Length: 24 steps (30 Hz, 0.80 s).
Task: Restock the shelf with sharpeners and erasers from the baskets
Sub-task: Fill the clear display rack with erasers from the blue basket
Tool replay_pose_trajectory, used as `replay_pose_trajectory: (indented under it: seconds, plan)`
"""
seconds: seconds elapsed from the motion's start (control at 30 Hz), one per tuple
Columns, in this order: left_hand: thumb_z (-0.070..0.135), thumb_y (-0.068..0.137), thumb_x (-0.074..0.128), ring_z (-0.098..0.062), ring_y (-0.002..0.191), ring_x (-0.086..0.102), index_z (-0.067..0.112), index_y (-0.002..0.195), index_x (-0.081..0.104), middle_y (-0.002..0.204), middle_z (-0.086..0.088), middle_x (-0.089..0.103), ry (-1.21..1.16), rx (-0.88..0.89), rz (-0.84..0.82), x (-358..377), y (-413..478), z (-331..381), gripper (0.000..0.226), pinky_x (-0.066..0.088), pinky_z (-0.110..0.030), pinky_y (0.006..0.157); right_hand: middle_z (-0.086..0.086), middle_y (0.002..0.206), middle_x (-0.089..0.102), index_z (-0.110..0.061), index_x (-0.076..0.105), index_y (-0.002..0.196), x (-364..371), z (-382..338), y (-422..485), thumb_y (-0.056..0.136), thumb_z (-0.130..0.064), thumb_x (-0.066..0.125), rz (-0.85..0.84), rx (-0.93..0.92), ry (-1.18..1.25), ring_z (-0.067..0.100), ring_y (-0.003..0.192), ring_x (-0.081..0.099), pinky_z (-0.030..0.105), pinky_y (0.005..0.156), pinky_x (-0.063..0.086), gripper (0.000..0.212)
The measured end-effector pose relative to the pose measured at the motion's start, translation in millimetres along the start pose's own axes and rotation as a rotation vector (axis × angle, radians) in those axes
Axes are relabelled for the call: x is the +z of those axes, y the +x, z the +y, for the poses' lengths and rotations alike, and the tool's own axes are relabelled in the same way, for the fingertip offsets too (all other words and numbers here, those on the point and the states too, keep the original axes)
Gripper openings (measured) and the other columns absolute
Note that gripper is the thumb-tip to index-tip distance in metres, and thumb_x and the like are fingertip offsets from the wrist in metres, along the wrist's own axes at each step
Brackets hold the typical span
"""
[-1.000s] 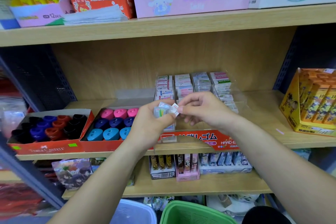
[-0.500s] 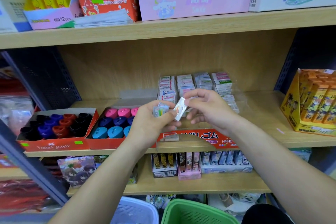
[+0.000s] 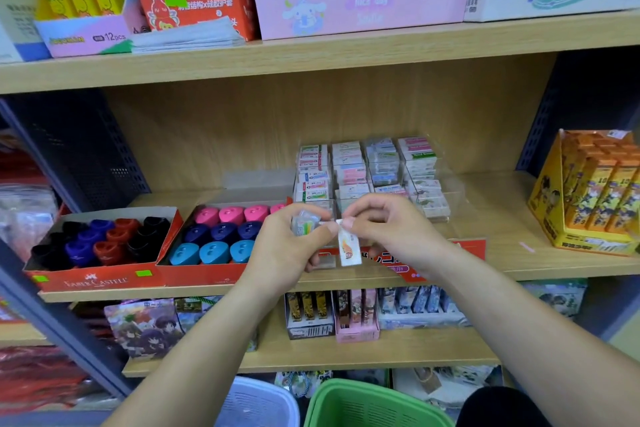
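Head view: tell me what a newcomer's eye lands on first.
Two hands meet mid-frame before the middle shelf: the left hand grips a small wrapped eraser, the right hand pinches a white eraser. Left of them, pink, navy and blue sharpeners fill a red tray. A green basket sits at the bottom edge.

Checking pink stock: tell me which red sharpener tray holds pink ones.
The right red tray: pink sharpeners fill its back row. The left red tray holds only black, blue and red ones.
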<state>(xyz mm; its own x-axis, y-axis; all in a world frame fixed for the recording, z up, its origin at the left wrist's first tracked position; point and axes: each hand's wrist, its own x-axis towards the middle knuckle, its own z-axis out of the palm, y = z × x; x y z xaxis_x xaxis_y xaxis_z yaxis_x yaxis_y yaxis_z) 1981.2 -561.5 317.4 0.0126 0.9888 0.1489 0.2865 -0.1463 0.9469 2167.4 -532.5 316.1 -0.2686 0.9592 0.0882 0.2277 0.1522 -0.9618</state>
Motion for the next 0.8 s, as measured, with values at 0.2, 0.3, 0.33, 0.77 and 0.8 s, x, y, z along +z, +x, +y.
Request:
replay_pose_trajectory:
  seconds: [0.2,0.3,0.33,0.77,0.8]
  plan:
    - [0.032,0.092,0.073,-0.014,0.05,0.05,0.026,0.106,0.064,0.062,-0.003,0.059,0.076,-0.013,0.026,-17.2,7.2,-6.7,0.018,0.048,-0.032,0.052,0.019,0.091,0.07,-0.012,0.063,0.11,-22.6,-0.2,6.0,0.095,0.003,0.061,0.08,0.004,0.039,0.023,0.069,0.072,0.031,0.064,0.061,0.021]
    - [0.021,0.096,0.066,-0.01,0.054,0.053,0.027,0.112,0.061,0.071,-0.001,0.063,0.067,-0.06,0.035,-29.4,13.7,-10.6,0.018,0.048,-0.032,0.054,0.021,0.103,0.068,-0.009,0.067,0.103,-38.4,0.7,14.6,0.096,0.006,0.058,0.15,-0.029,0.016,0.026,0.077,0.075,0.029,0.068,0.063,0.019]
    - [0.015,0.096,0.063,-0.007,0.054,0.054,0.026,0.114,0.06,0.071,0.001,0.063,0.058,-0.075,0.033,-33.1,15.3,-11.1,0.021,0.048,-0.03,0.055,0.022,0.104,0.067,-0.007,0.067,0.102,-43.1,1.6,17.8,0.095,0.007,0.06,0.175,-0.034,0.031,0.028,0.079,0.076,0.03,0.07,0.064,0.017]
    - [0.011,0.099,0.063,-0.021,0.079,0.073,0.022,0.127,0.058,0.089,-0.008,0.075,0.024,-0.054,0.057,-45.9,31.0,-16.0,0.03,0.064,-0.042,0.073,0.005,0.083,0.071,-0.009,0.07,0.103,-57.3,7.2,60.3,0.089,-0.007,0.073,0.377,-0.03,-0.061,0.016,0.07,0.065,0.031,0.063,0.054,0.014]
    - [0.011,0.099,0.063,-0.024,0.084,0.074,0.021,0.127,0.059,0.092,-0.008,0.075,0.027,-0.046,0.065,-45.1,32.5,-16.3,0.03,0.064,-0.043,0.074,0.005,0.083,0.071,-0.011,0.07,0.102,-58.0,5.7,61.8,0.089,-0.008,0.073,0.384,-0.042,-0.079,0.015,0.068,0.065,0.03,0.063,0.053,0.013]
